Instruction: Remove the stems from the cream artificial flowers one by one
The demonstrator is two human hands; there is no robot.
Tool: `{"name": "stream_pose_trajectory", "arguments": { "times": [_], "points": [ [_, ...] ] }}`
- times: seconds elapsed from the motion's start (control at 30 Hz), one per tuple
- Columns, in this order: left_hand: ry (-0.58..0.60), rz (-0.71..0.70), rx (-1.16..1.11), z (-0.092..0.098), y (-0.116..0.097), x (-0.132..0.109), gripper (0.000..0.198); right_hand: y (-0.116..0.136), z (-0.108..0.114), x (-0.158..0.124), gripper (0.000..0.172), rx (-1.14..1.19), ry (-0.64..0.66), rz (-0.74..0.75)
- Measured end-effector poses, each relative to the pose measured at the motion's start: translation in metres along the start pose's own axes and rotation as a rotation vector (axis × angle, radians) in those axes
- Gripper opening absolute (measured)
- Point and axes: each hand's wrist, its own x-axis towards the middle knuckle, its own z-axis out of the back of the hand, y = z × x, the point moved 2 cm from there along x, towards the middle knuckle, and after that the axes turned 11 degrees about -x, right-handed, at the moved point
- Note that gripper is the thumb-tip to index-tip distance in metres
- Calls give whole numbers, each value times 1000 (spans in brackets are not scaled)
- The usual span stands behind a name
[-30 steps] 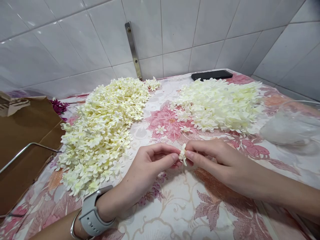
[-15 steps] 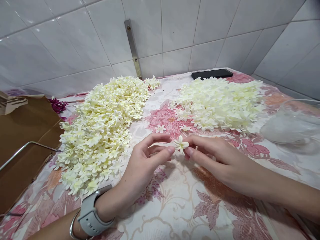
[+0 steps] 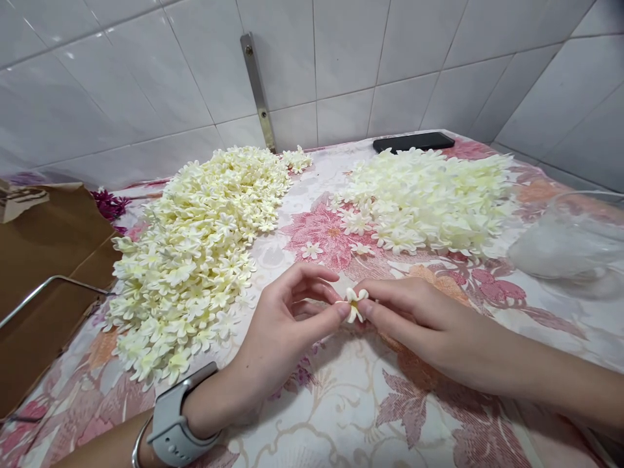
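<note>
Both hands meet at the middle of the table over a floral cloth (image 3: 341, 403). My left hand (image 3: 277, 338) and my right hand (image 3: 414, 318) pinch one small cream fabric flower (image 3: 354, 303) between thumb and fingertips, just above the cloth. The left wrist wears a grey watch (image 3: 173, 416) and a thin bangle. A big heap of cream flowers (image 3: 199, 247) lies to the left of my hands. A second, whiter heap (image 3: 429, 198) lies at the back right. A few single flowers (image 3: 312, 249) lie loose between the heaps.
A brown cardboard box (image 3: 43, 273) with a metal wire handle stands at the left edge. A black phone (image 3: 413, 141) lies by the tiled wall. A clear plastic bag (image 3: 565, 244) sits at the right. Purple flowers (image 3: 110, 205) peek out behind the box.
Both hands stayed together on the small flower, turning it between the fingertips; it spread open half a second ago and now sits pinched again, slightly lower.
</note>
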Motion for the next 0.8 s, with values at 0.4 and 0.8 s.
{"name": "stream_pose_trajectory", "arguments": {
  "times": [0.4, 0.8],
  "points": [
    [90, 115, -94, 0, 1, -1, 14, -1, 6, 0, 40, -29, -93, 54],
    [191, 167, -201, 1, 4, 2, 11, 0, 5, 0, 44, 176, -129, 55]
  ]
}}
